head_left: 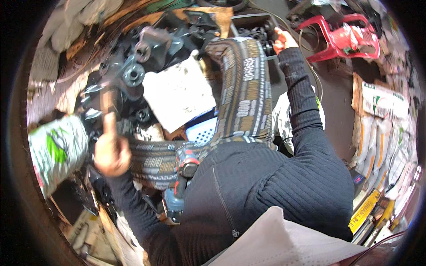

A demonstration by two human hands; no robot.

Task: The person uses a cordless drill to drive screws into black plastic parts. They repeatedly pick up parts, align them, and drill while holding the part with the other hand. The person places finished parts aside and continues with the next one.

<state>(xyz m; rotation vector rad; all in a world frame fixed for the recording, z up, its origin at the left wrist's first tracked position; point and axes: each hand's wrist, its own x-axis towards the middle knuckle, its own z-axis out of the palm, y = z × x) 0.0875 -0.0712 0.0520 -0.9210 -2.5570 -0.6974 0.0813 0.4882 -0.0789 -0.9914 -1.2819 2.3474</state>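
Observation:
My left hand point(113, 153) is closed, thumb side up, and smeared by motion. A blurred brown stick-like thing point(108, 101) rises from its fingers, over a heap of glossy black plastic parts point(133, 75) with round collars. My right hand point(285, 41) reaches out to the edge of a dark grey crate point(253, 18) of small black parts point(259, 34). Its fingers are bent but apart, and I see nothing between them. A stained white board or block point(179, 91) lies between my legs, above a blue perforated basket point(200, 132). A blue and black cordless drill point(175, 197) rests by my lap.
A red plastic chair point(326, 37) stands far right, with a red bundle on it. White printed sacks point(385, 102) line the right side. Another white and green sack point(60, 148) stands at left. A thin cable point(310, 66) curves over the floor beside my right arm.

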